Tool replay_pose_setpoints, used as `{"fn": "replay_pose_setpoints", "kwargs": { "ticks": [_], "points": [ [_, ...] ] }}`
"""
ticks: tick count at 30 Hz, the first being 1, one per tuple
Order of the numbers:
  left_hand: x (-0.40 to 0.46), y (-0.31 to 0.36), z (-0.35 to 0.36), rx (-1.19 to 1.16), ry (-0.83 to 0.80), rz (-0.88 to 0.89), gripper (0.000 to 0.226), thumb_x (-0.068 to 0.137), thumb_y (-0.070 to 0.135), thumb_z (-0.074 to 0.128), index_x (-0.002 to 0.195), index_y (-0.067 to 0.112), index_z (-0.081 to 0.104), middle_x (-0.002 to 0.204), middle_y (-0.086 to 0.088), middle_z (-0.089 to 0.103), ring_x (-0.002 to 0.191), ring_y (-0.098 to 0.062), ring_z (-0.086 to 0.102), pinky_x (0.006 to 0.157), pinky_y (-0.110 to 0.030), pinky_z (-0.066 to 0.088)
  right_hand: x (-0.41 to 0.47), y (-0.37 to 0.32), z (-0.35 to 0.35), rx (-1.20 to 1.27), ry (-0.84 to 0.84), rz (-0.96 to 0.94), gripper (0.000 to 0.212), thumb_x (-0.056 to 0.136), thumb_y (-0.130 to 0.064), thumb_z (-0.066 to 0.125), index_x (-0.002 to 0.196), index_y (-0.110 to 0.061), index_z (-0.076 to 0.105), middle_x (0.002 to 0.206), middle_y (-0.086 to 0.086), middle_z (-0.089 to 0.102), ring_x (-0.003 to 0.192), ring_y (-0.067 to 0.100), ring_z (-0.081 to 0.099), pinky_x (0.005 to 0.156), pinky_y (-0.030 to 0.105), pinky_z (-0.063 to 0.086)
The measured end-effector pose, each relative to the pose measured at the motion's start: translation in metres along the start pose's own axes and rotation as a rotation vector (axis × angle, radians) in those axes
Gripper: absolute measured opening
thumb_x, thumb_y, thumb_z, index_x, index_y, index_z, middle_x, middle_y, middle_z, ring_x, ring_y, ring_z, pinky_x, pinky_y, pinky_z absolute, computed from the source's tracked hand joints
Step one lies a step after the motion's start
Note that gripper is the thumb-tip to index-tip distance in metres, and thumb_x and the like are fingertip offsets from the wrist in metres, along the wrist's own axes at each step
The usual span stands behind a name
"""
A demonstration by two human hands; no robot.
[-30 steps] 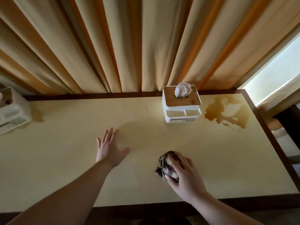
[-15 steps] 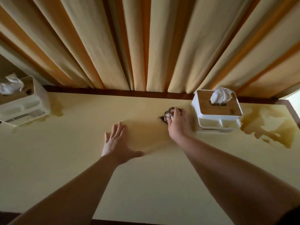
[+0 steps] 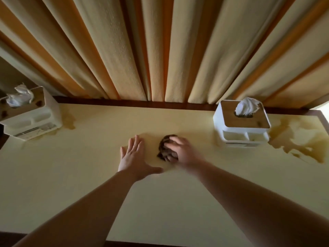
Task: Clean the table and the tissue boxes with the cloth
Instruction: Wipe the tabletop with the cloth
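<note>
1. Cloth: dark, bunched into a wad, on the table near centre, approx 12 o'clock from the viewer, toward the far half.
2. R hand sits on top of the cloth, fingers curled over it & grasping it, palm down; hand is motion-blurred. R forearm runs in from 5 o'clock, stretched out long across the tabletop.
3. L hand just beside the cloth at its 9 o'clock, not touching it. Palm flat on the table, fingers straight & together pointing to 12, thumb splayed out toward the cloth; grasping nothing. L forearm comes in from 7 o'clock.
4. Right tissue box: white w/ wood-look lid, tissue sticking up, at 2 o'clock from the cloth, well apart from the hand.
5. Brownish spill on the table at 3 o'clock of that box, touching its base edge.
6. Left tissue box at 10 o'clock, far left edge, tilted in view, dark spots on its lid; faint stain beside it.
7. Curtain, beige/orange pleats, hangs behind the table's far edge.
</note>
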State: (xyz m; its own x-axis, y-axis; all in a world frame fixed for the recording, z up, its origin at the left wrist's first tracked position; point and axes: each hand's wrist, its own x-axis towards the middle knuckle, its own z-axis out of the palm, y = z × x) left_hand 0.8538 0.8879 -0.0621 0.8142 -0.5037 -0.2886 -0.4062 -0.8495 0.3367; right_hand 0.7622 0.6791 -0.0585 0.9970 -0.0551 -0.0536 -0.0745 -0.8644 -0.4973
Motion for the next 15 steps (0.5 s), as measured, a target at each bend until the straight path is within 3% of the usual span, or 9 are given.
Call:
{"fn": "replay_pose_setpoints", "kwargs": {
  "ticks": [4, 9, 15],
  "points": [
    [-0.001, 0.005, -0.003, 0.020, 0.032, 0.002, 0.152, 0.036, 0.104, 0.060, 0.157, 0.023, 0.019, 0.169, 0.002, 0.005, 0.156, -0.019, 0.000, 0.125, -0.058, 0.009, -0.072, 0.010, 0.003, -0.018, 0.115, 0.042, 0.042, 0.085, -0.029, 0.080, 0.126, -0.024, 0.073, 0.139, -0.003, 0.060, 0.124, 0.027, 0.057, 0.100, 0.038, 0.055],
    [-0.004, 0.027, 0.006, 0.062, -0.026, 0.001, 0.134, 0.053, 0.087, 0.064, 0.160, 0.023, 0.016, 0.170, -0.004, 0.005, 0.156, -0.027, 0.000, 0.124, -0.059, 0.013, -0.131, 0.041, -0.009, -0.054, 0.197, 0.185, 0.047, 0.071, -0.028, 0.093, 0.116, -0.025, 0.078, 0.126, -0.006, 0.068, 0.108, 0.026, 0.066, 0.085, 0.036, 0.061],
    [-0.016, 0.076, 0.020, 0.070, -0.125, 0.009, 0.118, 0.076, 0.072, 0.068, 0.163, 0.023, 0.007, 0.171, -0.010, -0.005, 0.158, -0.030, -0.008, 0.127, -0.055, 0.007, -0.182, 0.078, -0.033, -0.061, 0.303, 0.448, 0.044, 0.075, -0.020, 0.090, 0.118, -0.020, 0.079, 0.125, -0.001, 0.071, 0.106, 0.032, 0.066, 0.088, 0.039, 0.060]
  ]
}}
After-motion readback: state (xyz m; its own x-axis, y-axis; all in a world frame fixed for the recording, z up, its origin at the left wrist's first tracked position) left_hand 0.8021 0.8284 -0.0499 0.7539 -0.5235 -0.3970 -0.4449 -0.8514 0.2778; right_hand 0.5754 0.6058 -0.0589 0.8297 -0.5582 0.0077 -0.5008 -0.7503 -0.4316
